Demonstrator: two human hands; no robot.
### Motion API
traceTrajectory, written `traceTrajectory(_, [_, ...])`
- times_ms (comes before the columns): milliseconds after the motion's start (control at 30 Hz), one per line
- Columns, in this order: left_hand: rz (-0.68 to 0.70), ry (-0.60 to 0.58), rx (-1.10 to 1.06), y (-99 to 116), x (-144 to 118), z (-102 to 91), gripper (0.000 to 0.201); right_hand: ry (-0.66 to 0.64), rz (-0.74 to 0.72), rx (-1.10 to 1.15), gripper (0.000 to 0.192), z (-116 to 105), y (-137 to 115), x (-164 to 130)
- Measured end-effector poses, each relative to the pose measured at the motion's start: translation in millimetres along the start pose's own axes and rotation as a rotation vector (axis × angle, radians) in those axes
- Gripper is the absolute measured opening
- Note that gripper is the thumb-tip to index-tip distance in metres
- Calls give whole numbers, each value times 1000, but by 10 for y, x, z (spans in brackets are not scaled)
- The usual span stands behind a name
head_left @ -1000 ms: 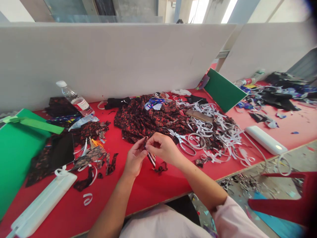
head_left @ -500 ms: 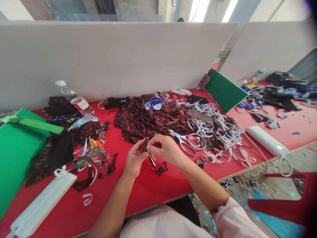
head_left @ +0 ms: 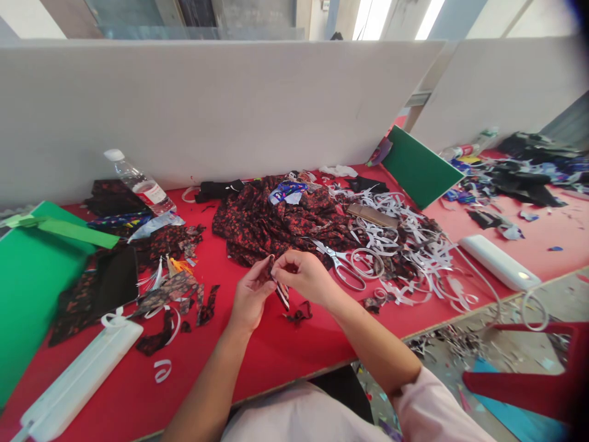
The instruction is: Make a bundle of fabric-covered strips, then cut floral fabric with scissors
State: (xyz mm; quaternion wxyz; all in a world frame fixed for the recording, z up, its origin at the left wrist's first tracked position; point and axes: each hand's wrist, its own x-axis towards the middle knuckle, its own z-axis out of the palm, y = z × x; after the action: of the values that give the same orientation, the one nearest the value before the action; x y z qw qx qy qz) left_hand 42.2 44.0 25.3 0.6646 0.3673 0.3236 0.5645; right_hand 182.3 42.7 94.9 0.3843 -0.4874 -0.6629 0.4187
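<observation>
Just below the frame's centre, the dark strip (head_left: 282,297) is held pinched in the fingertips of the left hand (head_left: 250,296) and the right hand (head_left: 302,277), scarcely shifted from half a second ago, so the fingerwork is judged unfinished.

small cloth strip (head_left: 282,297) is looking matt, rumpled cloth heap (head_left: 255,218) is looking matt and soft, metal scissors (head_left: 335,256) are gleaming, clear plastic bottle (head_left: 134,180) is shining, red tabletop (head_left: 285,362) is showing a smooth faint gloss, white partition (head_left: 207,110) is looking matt
</observation>
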Motion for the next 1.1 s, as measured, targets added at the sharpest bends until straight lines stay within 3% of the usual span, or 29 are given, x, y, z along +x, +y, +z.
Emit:
traceTrajectory(200, [7, 23, 14, -3, -4, 16, 50, 68, -73, -88, 11, 21, -3, -16])
traceTrajectory(1100, [32, 5, 3, -49, 9, 13, 49, 115, -136, -170, 9, -10, -30, -74])
